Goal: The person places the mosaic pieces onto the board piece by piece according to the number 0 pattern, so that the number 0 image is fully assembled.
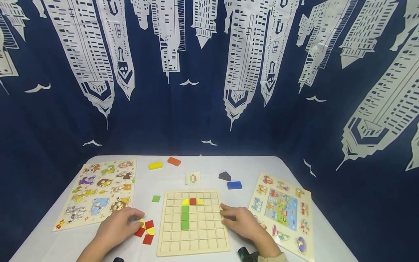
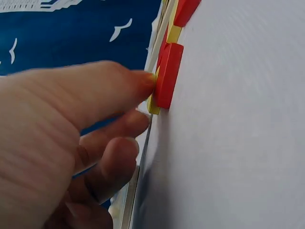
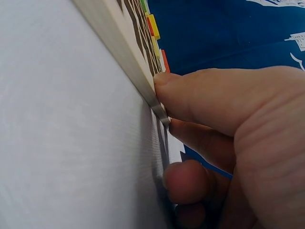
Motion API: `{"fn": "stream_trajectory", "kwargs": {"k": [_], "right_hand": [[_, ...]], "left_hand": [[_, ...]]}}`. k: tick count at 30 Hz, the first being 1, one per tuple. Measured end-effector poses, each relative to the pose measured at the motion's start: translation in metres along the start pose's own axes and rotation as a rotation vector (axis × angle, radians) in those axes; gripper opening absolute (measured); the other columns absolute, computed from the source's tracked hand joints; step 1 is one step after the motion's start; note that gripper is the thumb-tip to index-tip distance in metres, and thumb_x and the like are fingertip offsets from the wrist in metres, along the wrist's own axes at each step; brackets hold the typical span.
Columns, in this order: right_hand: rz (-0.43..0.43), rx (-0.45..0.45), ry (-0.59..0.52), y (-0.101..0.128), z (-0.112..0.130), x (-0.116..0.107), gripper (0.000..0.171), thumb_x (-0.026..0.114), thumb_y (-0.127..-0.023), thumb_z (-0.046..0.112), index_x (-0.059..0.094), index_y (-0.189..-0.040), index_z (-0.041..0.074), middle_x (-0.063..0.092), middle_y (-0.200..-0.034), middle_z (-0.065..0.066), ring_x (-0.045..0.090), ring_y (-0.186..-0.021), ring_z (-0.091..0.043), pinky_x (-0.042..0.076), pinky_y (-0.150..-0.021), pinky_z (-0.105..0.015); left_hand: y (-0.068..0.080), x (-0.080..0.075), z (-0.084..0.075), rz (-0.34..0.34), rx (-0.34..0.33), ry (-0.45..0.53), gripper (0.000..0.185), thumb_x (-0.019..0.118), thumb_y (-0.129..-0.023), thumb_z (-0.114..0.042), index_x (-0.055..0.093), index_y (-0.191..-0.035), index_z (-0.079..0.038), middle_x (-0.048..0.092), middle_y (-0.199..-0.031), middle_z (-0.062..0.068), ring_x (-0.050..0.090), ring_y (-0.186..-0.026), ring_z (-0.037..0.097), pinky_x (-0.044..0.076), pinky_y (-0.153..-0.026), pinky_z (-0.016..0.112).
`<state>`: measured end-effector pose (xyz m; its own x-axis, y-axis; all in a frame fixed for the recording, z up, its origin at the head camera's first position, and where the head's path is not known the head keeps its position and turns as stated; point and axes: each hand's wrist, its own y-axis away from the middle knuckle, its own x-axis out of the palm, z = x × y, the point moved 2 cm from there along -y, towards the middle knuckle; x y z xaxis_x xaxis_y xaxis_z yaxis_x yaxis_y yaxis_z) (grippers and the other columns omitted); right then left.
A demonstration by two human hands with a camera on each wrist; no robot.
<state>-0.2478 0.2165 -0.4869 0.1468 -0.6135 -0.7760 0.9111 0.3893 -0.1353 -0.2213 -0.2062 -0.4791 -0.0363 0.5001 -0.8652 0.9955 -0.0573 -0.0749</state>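
Note:
A wooden grid board (image 1: 203,236) lies in the middle of the white table. On it sit a red tile (image 1: 192,201) between two yellow ones and a column of green tiles (image 1: 185,217). My left hand (image 1: 135,218) rests left of the board, one fingertip (image 2: 143,83) touching a red tile (image 2: 167,76) in a small heap of red and yellow tiles (image 1: 147,230). My right hand (image 1: 226,213) lies flat at the board's right edge (image 3: 124,43), with a fingertip (image 3: 164,83) pressed against it. Neither hand holds anything.
A green tile (image 1: 156,198) lies left of the board. Behind it are a pattern card (image 1: 193,178), a yellow block (image 1: 155,165), an orange block (image 1: 174,161), a dark grey block (image 1: 224,176) and a blue block (image 1: 234,185). Picture puzzle boards lie at far left (image 1: 98,191) and right (image 1: 283,213).

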Motion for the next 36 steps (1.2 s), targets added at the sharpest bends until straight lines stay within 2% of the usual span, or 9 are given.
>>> {"fn": "stream_trajectory", "kwargs": {"k": [6, 11, 18, 22, 24, 27, 30, 33, 36], "right_hand": [[-0.007, 0.009, 0.0, 0.001, 0.002, -0.002, 0.032, 0.077, -0.09, 0.027, 0.077, -0.12, 0.014, 0.063, -0.143, -0.003, 0.059, -0.133, -0.036, 0.042, -0.109, -0.059], [-0.001, 0.029, -0.004, 0.001, 0.003, -0.001, 0.032, 0.077, -0.09, 0.027, 0.077, -0.12, 0.015, 0.062, -0.143, -0.002, 0.059, -0.133, -0.036, 0.042, -0.11, -0.059], [0.003, 0.038, 0.005, 0.0, 0.002, -0.002, 0.032, 0.076, -0.091, 0.026, 0.077, -0.12, 0.015, 0.062, -0.144, -0.002, 0.058, -0.134, -0.035, 0.042, -0.11, -0.059], [0.004, 0.041, -0.007, 0.001, 0.001, -0.002, 0.031, 0.076, -0.091, 0.025, 0.077, -0.12, 0.014, 0.062, -0.144, -0.002, 0.058, -0.134, -0.035, 0.041, -0.111, -0.059], [0.007, 0.041, -0.013, 0.001, 0.001, -0.001, 0.031, 0.076, -0.091, 0.025, 0.077, -0.12, 0.014, 0.062, -0.144, -0.002, 0.057, -0.135, -0.035, 0.041, -0.111, -0.059], [0.01, 0.032, -0.011, 0.001, 0.0, 0.0, 0.031, 0.075, -0.091, 0.026, 0.077, -0.121, 0.015, 0.062, -0.144, -0.002, 0.057, -0.135, -0.036, 0.041, -0.111, -0.059], [0.013, 0.03, -0.013, 0.0, 0.0, 0.002, 0.032, 0.075, -0.091, 0.027, 0.077, -0.121, 0.015, 0.062, -0.144, -0.002, 0.057, -0.134, -0.036, 0.041, -0.111, -0.059], [0.016, 0.03, -0.015, 0.0, 0.0, 0.002, 0.031, 0.075, -0.092, 0.027, 0.077, -0.121, 0.015, 0.062, -0.144, -0.002, 0.058, -0.134, -0.036, 0.041, -0.111, -0.059], [0.014, 0.043, -0.012, 0.0, 0.0, 0.001, 0.031, 0.075, -0.092, 0.027, 0.077, -0.12, 0.016, 0.062, -0.144, -0.001, 0.057, -0.135, -0.035, 0.041, -0.111, -0.058]], "left_hand": [[0.0, 0.003, -0.002, -0.003, 0.028, -0.051, 0.017, 0.088, -0.079, -0.038, 0.078, -0.093, -0.037, 0.07, -0.097, -0.016, 0.065, -0.092, 0.008, 0.055, -0.081, 0.041], [-0.002, 0.004, 0.0, -0.018, 0.017, -0.085, 0.013, 0.085, -0.082, -0.039, 0.075, -0.088, -0.034, 0.063, -0.086, -0.014, 0.058, -0.078, 0.007, 0.049, -0.069, 0.034], [-0.004, 0.005, 0.008, -0.037, -0.003, -0.146, 0.029, 0.082, -0.084, -0.046, 0.061, -0.078, -0.027, 0.054, -0.071, -0.009, 0.048, -0.064, 0.012, 0.036, -0.058, 0.031], [-0.003, 0.004, 0.009, -0.055, -0.013, -0.18, 0.037, 0.08, -0.087, -0.045, 0.054, -0.072, -0.023, 0.047, -0.064, -0.004, 0.044, -0.057, 0.014, 0.031, -0.054, 0.03], [-0.004, 0.004, 0.01, -0.068, -0.021, -0.164, 0.031, 0.078, -0.089, -0.044, 0.058, -0.076, -0.023, 0.052, -0.069, -0.004, 0.046, -0.06, 0.013, 0.033, -0.055, 0.03], [-0.003, 0.003, 0.011, -0.068, -0.026, -0.105, 0.018, 0.078, -0.089, -0.04, 0.068, -0.092, -0.025, 0.065, -0.087, -0.007, 0.056, -0.072, 0.012, 0.043, -0.062, 0.033], [-0.003, 0.002, 0.013, -0.044, -0.022, -0.076, 0.024, 0.083, -0.084, -0.034, 0.073, -0.105, -0.029, 0.068, -0.097, -0.01, 0.058, -0.083, 0.011, 0.049, -0.07, 0.037], [-0.002, 0.003, 0.013, -0.021, -0.024, -0.099, 0.029, 0.087, -0.079, -0.036, 0.074, -0.104, -0.03, 0.065, -0.091, -0.012, 0.057, -0.081, 0.01, 0.048, -0.068, 0.036], [-0.003, 0.004, 0.012, -0.015, -0.04, -0.082, 0.033, 0.086, -0.08, -0.044, 0.074, -0.105, -0.026, 0.062, -0.083, -0.011, 0.054, -0.074, 0.011, 0.043, -0.063, 0.032]]}}
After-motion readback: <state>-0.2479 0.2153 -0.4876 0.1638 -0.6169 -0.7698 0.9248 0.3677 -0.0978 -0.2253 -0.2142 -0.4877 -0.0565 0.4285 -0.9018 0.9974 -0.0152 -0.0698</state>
